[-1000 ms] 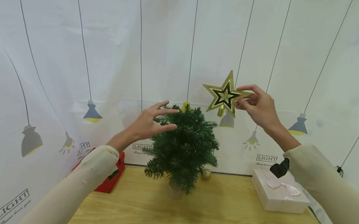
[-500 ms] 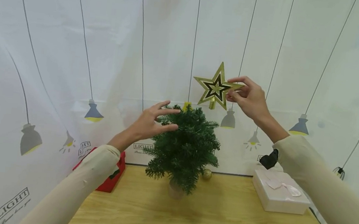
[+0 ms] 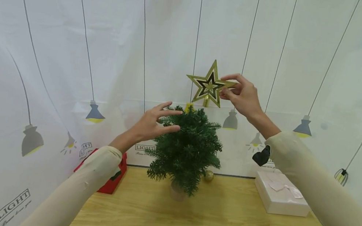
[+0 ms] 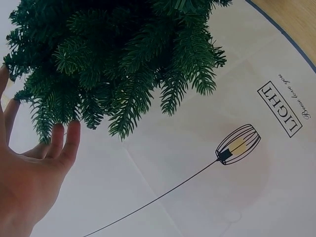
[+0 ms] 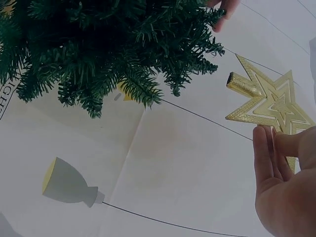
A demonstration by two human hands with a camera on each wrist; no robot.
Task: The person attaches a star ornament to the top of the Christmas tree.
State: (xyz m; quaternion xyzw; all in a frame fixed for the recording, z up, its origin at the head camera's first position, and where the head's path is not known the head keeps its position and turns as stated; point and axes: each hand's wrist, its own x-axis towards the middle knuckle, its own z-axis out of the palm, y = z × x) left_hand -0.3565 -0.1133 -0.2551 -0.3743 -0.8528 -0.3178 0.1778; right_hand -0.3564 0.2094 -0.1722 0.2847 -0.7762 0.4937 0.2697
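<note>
A gold star tree topper (image 3: 209, 85) with a short hollow tube at its base is in my right hand (image 3: 245, 99), pinched by one side point between thumb and fingers. It is upright, just above and slightly right of the top of a small green artificial Christmas tree (image 3: 187, 147). In the right wrist view the open end of the tube (image 5: 237, 83) faces the tree, apart from its branches. My left hand (image 3: 151, 123) is at the upper left of the tree, fingers spread and fairly straight, fingertips right at the needles; the left wrist view shows those fingers (image 4: 73, 140) beside the branch tips.
On the wooden table (image 3: 143, 219) the tree stands in a pale pot (image 3: 177, 192). A gold ball ornament (image 3: 209, 176) lies behind it to the right. A red item (image 3: 112, 183) sits at left, a pale gift box with bow (image 3: 279, 197) at right. A lamp-printed white sheet (image 3: 169, 34) hangs behind.
My right hand has carried the star topper leftward and a little up, from right of the tree to nearly over its top. My left hand has stayed at the branches.
</note>
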